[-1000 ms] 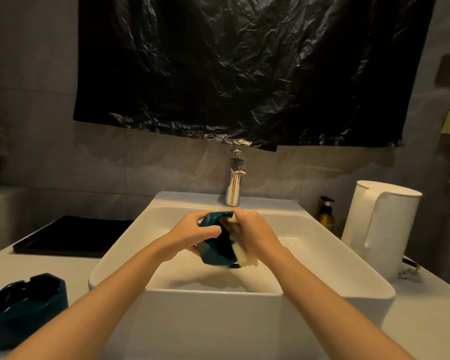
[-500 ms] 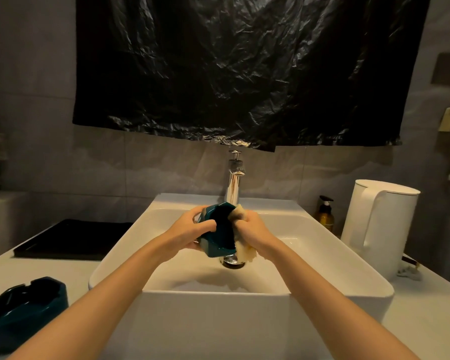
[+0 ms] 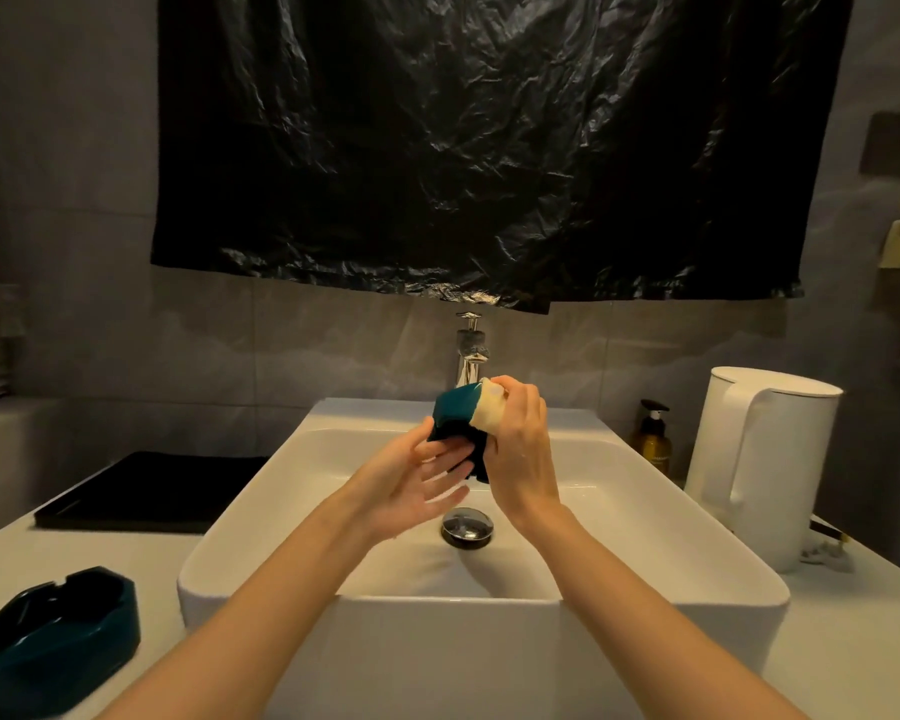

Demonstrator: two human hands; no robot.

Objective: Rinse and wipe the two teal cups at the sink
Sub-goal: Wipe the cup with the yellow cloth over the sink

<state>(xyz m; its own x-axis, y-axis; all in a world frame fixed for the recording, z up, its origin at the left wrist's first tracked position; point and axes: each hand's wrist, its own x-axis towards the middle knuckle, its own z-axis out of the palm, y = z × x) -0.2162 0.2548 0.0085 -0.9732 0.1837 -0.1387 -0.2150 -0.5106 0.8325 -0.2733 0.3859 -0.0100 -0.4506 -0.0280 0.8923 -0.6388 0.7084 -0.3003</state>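
Note:
One teal cup (image 3: 453,414) is held tilted above the white sink (image 3: 261,517), just in front of the faucet (image 3: 470,350). My right hand (image 3: 523,454) grips this cup together with a pale cloth (image 3: 490,412) pressed over its rim. My left hand (image 3: 414,488) lies palm up below the cup with straight, slightly blurred fingers; its thumb touches the cup's dark lower side. The second teal cup (image 3: 55,634) stands on the counter at the lower left, apart from both hands. I see no water running from the faucet.
A chrome drain plug (image 3: 466,524) sits in the basin floor. A white kettle (image 3: 765,459) and an amber pump bottle (image 3: 654,441) stand right of the sink. A black tray (image 3: 152,491) lies to the left. Black plastic sheeting (image 3: 489,148) hangs on the wall.
The cup has risen toward the faucet. My left hand has let go of it and opened palm up underneath, while my right hand now holds cup and cloth together.

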